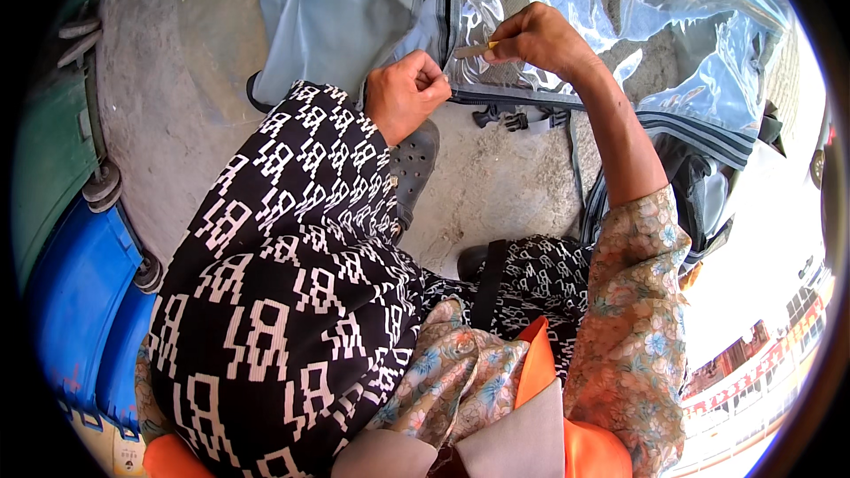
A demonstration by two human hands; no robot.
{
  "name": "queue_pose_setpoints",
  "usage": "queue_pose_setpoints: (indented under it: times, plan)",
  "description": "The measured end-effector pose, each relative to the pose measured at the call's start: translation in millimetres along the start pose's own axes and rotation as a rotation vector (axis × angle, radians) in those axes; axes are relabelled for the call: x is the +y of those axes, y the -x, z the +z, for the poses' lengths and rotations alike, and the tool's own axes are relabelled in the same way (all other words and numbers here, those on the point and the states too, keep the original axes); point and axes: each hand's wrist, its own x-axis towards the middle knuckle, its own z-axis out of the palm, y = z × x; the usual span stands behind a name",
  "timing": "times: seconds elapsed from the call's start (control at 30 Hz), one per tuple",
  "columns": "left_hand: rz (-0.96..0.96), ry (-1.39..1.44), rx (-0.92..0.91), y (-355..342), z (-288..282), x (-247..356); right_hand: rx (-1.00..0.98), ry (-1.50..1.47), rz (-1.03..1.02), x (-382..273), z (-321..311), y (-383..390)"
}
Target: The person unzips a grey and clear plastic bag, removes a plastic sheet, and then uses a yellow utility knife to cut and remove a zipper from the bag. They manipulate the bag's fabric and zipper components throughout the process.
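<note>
A clear plastic cover (pixel 567 0) with black zipper trim (pixel 518 96) lies spread over the ground ahead of me, joined to a translucent grey panel (pixel 341 26). My left hand (pixel 405 96) is closed in a pinch beside the corner where the trims meet; its fingers hide what they hold. To its right and a little farther off, my right hand (pixel 538 42) pinches a small flat blade-like tool (pixel 471 51) with a yellow part. The tool's tip points left, toward the trim near the left hand.
Black plastic buckles (pixel 522 119) with straps lie just below the trim. A dark bundled bag (pixel 699 195) sits beside my right arm. Nearer me is a dark perforated clog (pixel 412 168). Blue bins (pixel 84 274) and a green wheeled container (pixel 53 124) stand at left.
</note>
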Motion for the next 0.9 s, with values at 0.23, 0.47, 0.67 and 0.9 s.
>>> queue_pose_setpoints:
  times: [0.23, 0.47, 0.67, 0.9]
  plan:
    - [-0.150, 0.143, -0.062, -5, -2, -3, 0.035, -0.140, 0.062, 5, 3, 3]
    - [-0.019, -0.004, -0.069, -17, -4, 2, 0.025, 0.073, -0.049, -8, 6, 6]
    - [0.067, -0.060, -0.131, -30, 1, -10, 0.051, 0.204, -0.039, -12, 13, 9]
    - [0.148, -0.140, -0.135, -19, -9, -5, 0.175, 0.124, -0.047, 6, -19, -12]
